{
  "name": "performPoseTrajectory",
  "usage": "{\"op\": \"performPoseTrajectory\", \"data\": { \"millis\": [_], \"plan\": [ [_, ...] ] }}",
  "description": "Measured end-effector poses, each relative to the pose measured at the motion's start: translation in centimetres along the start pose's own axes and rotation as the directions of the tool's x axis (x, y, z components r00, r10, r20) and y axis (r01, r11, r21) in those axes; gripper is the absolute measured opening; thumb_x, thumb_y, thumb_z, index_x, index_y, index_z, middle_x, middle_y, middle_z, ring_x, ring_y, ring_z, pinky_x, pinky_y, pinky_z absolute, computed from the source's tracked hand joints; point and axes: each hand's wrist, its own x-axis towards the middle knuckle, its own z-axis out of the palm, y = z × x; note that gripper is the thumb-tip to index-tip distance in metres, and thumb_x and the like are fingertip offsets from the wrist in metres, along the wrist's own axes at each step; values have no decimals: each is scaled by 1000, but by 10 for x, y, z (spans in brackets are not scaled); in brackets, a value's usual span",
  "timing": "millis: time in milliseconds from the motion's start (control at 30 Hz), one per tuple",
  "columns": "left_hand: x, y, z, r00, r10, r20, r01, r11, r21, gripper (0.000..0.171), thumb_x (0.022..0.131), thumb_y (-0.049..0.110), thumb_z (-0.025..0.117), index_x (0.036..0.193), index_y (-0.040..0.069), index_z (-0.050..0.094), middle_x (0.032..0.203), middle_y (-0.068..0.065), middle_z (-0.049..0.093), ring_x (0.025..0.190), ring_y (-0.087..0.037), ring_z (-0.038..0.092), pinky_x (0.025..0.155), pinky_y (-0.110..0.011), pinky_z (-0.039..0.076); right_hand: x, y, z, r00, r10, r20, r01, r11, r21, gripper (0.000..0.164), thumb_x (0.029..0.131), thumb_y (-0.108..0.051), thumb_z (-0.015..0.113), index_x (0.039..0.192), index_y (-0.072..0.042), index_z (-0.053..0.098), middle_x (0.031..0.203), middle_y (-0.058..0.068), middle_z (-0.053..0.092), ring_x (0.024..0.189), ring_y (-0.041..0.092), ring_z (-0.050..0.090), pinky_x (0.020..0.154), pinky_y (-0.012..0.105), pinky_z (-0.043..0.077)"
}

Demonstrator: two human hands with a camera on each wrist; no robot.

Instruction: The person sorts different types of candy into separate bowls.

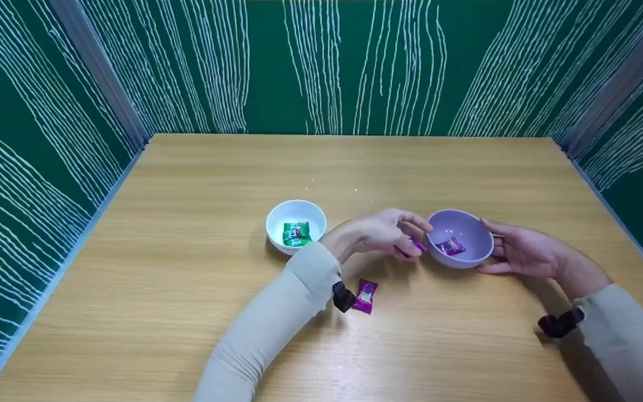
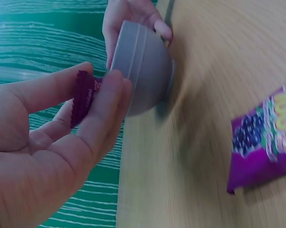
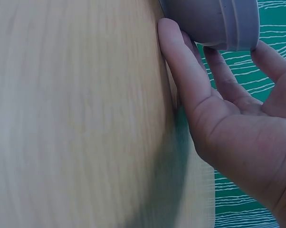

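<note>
My left hand [image 1: 380, 231] pinches a purple wrapped candy [image 2: 86, 95] between thumb and fingers, just left of a purple bowl [image 1: 469, 226]. My right hand [image 1: 531, 251] rests its spread, fairly straight fingers against the bowl's right side, with fingertips touching the outer wall [image 3: 240, 23]. Inside this bowl lies another purple candy [image 1: 451, 246]. On the table below my left wrist is one more purple candy [image 1: 365, 296], with grapes printed on its wrapper. To the left stands a white bowl [image 1: 277, 215], upright, holding green wrapped candy [image 1: 296, 233]; my left forearm passes near it.
A light wood table [image 1: 148, 268] spreads beneath everything. Green panels with white wavy lines [image 1: 321, 67] enclose its back and sides. Small pale specks lie behind the bowls. Dark wrist devices [image 1: 344, 297] sit on both sleeves.
</note>
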Motion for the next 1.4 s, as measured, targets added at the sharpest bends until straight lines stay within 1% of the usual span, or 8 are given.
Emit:
{"op": "performPoseTrajectory", "data": {
  "millis": [133, 533, 767, 900, 1000, 1133, 1233, 1400],
  "plan": [
    [1, 4, 6, 1000, 7, -7, -7, 1000, 7, 51, 87, -11, 72, 135, 3, 62, 116, -5, 62, 92, -22, 70, 97, -45, 56, -3, 0, -1, 1000, 4, 3, -4, 1000, 9, 34, 108, -46, 44, 135, -28, 53, 131, 3, 61, 121, 22, 60, 109, 55, 43],
    [7, 6, 13, 1000, 14, 18, -14, 1000, -12, 47, 88, -6, 74, 132, 4, 63, 107, -13, 67, 84, -26, 72, 93, -49, 57, -7, 4, -1, 1000, -3, -15, 3, 1000, -17, 41, 107, -49, 45, 141, -26, 45, 134, 6, 56, 123, 24, 57, 108, 54, 44],
    [8, 4, 17, 998, 32, 45, -33, 999, 10, 39, 89, 0, 76, 125, 9, 65, 102, -14, 69, 80, -25, 73, 79, -41, 62, -3, 8, 1, 1000, -2, -4, 2, 1000, -11, 40, 107, -47, 45, 140, -24, 48, 132, 6, 58, 122, 24, 58, 107, 53, 46],
    [7, 4, 19, 998, 51, 23, -51, 999, -8, 38, 88, -1, 76, 122, 12, 65, 104, -13, 68, 79, -25, 73, 73, -37, 63, 3, 8, 4, 1000, -13, 12, 13, 1000, -14, 42, 107, -47, 45, 141, -21, 48, 134, 6, 59, 123, 24, 58, 106, 55, 46],
    [8, 6, 22, 998, 56, -1, -56, 998, -24, 38, 87, -2, 77, 120, 15, 65, 106, -12, 68, 80, -26, 73, 72, -36, 63, 6, 8, 5, 1000, -10, 27, 10, 1000, -10, 48, 108, -47, 44, 146, -19, 42, 137, 7, 57, 125, 26, 57, 107, 55, 45],
    [14, 12, 29, 998, 66, -2, -66, 997, -43, 39, 88, -4, 75, 123, 12, 64, 106, -12, 67, 80, -26, 73, 74, -37, 63, 3, 8, 4, 999, -12, 37, 12, 1000, -10, 51, 109, -47, 41, 150, -18, 37, 138, 7, 56, 126, 26, 57, 107, 54, 45],
    [19, 19, 35, 998, 69, -5, -69, 996, -52, 41, 91, -5, 72, 128, 9, 63, 107, -12, 66, 82, -26, 72, 78, -38, 63, 0, 7, 3, 999, -22, 34, 22, 1000, -4, 48, 108, -46, 42, 148, -19, 41, 138, 6, 58, 126, 25, 57, 108, 54, 45],
    [28, 28, 45, 997, 51, -55, -54, 997, -61, 46, 92, -10, 67, 133, 9, 63, 110, -8, 64, 89, -26, 72, 80, -36, 62, -7, 5, 1, 999, -29, 26, 28, 999, 16, 40, 108, -44, 44, 140, -22, 51, 138, 7, 58, 126, 26, 57, 108, 55, 44]
  ]
}}
